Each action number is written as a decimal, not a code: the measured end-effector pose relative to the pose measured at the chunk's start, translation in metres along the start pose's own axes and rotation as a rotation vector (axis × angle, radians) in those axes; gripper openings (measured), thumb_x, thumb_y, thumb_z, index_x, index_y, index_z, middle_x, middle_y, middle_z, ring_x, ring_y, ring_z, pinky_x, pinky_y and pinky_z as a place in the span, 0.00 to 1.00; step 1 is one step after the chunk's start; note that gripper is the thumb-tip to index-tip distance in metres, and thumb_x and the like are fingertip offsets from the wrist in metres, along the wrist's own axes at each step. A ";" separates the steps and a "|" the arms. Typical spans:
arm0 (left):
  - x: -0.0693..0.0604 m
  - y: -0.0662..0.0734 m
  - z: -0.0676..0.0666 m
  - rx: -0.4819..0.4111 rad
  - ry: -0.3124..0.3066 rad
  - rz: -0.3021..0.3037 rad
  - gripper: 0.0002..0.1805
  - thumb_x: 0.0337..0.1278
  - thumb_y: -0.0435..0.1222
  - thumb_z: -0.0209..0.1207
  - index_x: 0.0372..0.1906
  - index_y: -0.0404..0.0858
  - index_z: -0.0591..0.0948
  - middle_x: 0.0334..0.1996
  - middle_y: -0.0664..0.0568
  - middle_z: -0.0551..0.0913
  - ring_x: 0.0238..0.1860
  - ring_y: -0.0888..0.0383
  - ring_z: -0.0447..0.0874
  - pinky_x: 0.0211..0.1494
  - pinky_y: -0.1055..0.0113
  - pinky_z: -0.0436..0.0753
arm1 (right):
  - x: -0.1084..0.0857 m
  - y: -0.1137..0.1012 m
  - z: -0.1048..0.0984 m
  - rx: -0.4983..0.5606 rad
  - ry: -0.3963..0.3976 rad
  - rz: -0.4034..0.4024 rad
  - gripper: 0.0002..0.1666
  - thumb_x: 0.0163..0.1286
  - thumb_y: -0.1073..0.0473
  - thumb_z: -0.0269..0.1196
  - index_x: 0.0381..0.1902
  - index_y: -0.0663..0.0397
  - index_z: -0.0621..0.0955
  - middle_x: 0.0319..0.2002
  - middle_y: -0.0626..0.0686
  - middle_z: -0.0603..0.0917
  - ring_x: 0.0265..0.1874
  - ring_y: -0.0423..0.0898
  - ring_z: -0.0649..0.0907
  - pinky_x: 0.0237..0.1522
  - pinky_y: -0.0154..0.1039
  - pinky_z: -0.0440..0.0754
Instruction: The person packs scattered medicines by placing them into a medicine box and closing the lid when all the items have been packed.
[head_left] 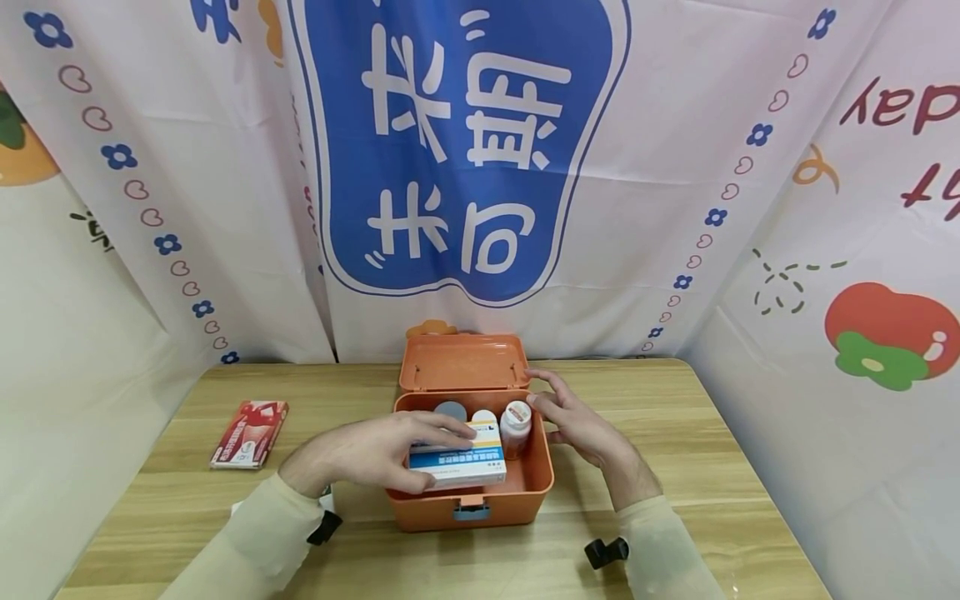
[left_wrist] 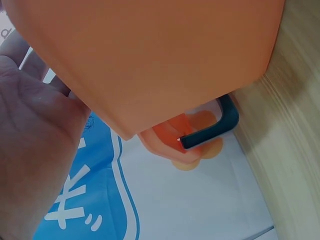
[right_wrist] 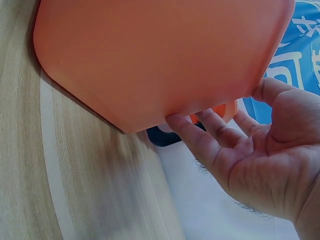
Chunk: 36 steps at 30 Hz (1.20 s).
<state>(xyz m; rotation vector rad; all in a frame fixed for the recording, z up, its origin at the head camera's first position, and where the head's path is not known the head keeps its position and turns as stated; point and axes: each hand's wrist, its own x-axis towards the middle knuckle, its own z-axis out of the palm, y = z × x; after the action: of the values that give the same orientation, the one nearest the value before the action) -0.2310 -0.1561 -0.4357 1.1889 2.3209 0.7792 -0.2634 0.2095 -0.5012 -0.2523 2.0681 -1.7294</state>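
An orange case (head_left: pixel 468 518) stands with its lid (head_left: pixel 465 365) raised at the back. My left hand (head_left: pixel 371 450) grips a white and blue medicine box (head_left: pixel 468 467) at its left end, over the case's opening. Behind that box, inside the case, are a white bottle (head_left: pixel 515 429) at the right, another white top and a grey round top (head_left: pixel 451 410). My right hand (head_left: pixel 585 425) touches the case's right back corner. In the right wrist view, fingers of the right hand (right_wrist: pixel 265 145) rest on the orange side wall. The left wrist view shows the left hand (left_wrist: pixel 37 130) beside the case; its fingertips are hidden.
A red and white box (head_left: pixel 250 435) lies on the wooden table (head_left: pixel 645 550) to the left. Something white and dark is partly hidden beneath the left forearm. A printed curtain (head_left: pixel 600 325) hangs behind the table. A dark handle (left_wrist: pixel 215 129) shows behind the case.
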 end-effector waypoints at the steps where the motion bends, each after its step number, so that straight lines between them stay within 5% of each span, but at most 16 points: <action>1: 0.001 0.001 0.000 0.005 0.001 0.005 0.32 0.76 0.41 0.71 0.81 0.56 0.86 0.86 0.57 0.79 0.83 0.45 0.78 0.87 0.47 0.82 | 0.000 0.000 0.000 -0.002 0.000 0.000 0.37 0.99 0.46 0.55 0.95 0.37 0.57 0.86 0.68 0.74 0.87 0.69 0.76 0.72 0.60 0.93; 9: 0.010 0.006 0.000 0.046 -0.005 0.039 0.31 0.78 0.45 0.72 0.81 0.55 0.86 0.84 0.60 0.82 0.85 0.46 0.79 0.89 0.37 0.81 | -0.001 -0.001 0.000 -0.014 -0.004 0.000 0.37 0.98 0.45 0.55 0.95 0.36 0.57 0.86 0.68 0.75 0.87 0.69 0.76 0.74 0.64 0.92; 16: 0.023 0.010 0.000 0.099 -0.039 0.061 0.31 0.79 0.45 0.72 0.82 0.55 0.85 0.84 0.64 0.82 0.84 0.49 0.78 0.90 0.38 0.80 | 0.000 0.000 -0.001 -0.006 -0.008 0.000 0.38 0.98 0.45 0.55 0.95 0.36 0.56 0.86 0.69 0.75 0.86 0.69 0.77 0.73 0.65 0.92; 27: 0.040 0.018 -0.001 0.132 -0.095 0.013 0.29 0.81 0.49 0.70 0.82 0.59 0.85 0.85 0.67 0.80 0.87 0.49 0.75 0.92 0.38 0.77 | 0.000 0.000 -0.002 -0.012 -0.011 -0.003 0.38 0.98 0.44 0.55 0.95 0.37 0.56 0.84 0.69 0.76 0.86 0.69 0.77 0.74 0.65 0.91; 36: 0.054 0.023 0.002 0.195 -0.132 0.060 0.28 0.82 0.48 0.70 0.81 0.56 0.86 0.83 0.66 0.83 0.84 0.54 0.79 0.93 0.45 0.76 | 0.000 0.001 -0.002 -0.017 -0.011 -0.003 0.38 0.98 0.44 0.55 0.95 0.35 0.57 0.85 0.68 0.76 0.88 0.70 0.74 0.74 0.66 0.91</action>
<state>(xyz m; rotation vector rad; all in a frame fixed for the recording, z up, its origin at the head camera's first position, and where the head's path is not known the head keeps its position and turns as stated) -0.2455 -0.0996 -0.4283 1.3550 2.3013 0.4854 -0.2638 0.2114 -0.5020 -0.2697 2.0769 -1.7092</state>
